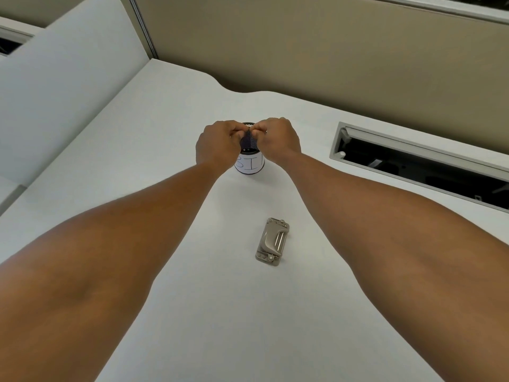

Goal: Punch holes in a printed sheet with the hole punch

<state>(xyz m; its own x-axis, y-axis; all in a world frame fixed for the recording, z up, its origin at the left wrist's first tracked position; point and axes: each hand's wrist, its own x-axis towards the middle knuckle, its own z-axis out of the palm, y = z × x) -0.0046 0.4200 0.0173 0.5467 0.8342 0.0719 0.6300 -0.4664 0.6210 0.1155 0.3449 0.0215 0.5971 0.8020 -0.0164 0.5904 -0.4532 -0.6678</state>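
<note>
A beige metal hole punch (272,242) lies on the white desk (214,312), nearer to me than my hands and untouched. Both arms reach forward over a small dark mesh cup (249,158) with a white label lettered "BI". Above its rim, my left hand (217,144) and my right hand (278,140) meet with curled fingers and pinch a small dark thing (248,140) between them. What that thing is cannot be made out. No printed sheet is in sight.
A grey cable-tray opening (421,164) with a raised flap is cut into the desk at the right. A white partition panel (63,78) stands at the left and a beige wall panel (330,56) runs behind the desk.
</note>
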